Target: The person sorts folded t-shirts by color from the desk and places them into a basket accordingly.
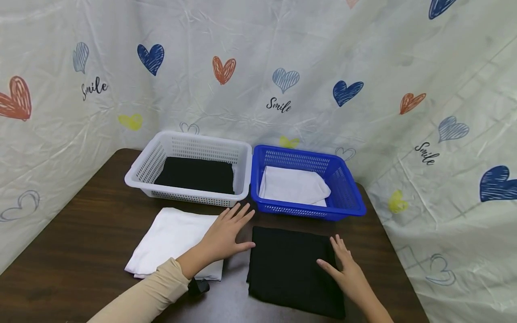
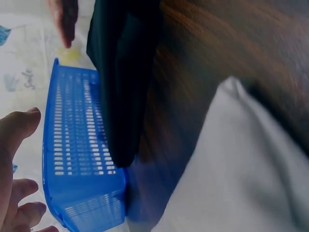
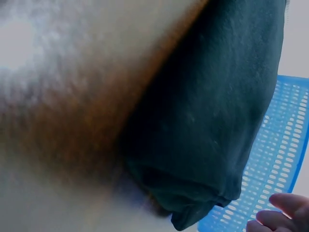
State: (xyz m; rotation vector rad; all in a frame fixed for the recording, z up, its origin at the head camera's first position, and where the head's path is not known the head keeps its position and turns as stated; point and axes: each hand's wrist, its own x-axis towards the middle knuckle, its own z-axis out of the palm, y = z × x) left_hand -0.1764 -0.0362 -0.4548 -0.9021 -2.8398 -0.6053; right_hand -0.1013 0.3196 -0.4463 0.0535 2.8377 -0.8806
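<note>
A folded black cloth (image 1: 295, 271) lies on the table in front of the blue basket, and a folded white cloth (image 1: 173, 240) lies to its left. My left hand (image 1: 226, 237) hovers by the white cloth's right edge, fingers spread and holding nothing. At the black cloth's right edge is my right hand (image 1: 349, 271), with its fingers extended; whether it touches the fabric I cannot tell. In the left wrist view, the black cloth (image 2: 120, 87) and the white cloth (image 2: 241, 169) lie apart. The right wrist view has the black cloth (image 3: 207, 106) beside the right fingers (image 3: 280, 215).
Behind the cloths, a white basket (image 1: 187, 196) holds a folded black cloth (image 1: 198, 174). Right next to it, a blue basket (image 1: 299, 211) holds a folded white cloth (image 1: 292, 185). A small black object (image 1: 199, 286) sits under the left wrist. A heart-printed curtain (image 1: 250, 40) surrounds the dark wooden table (image 1: 81, 233).
</note>
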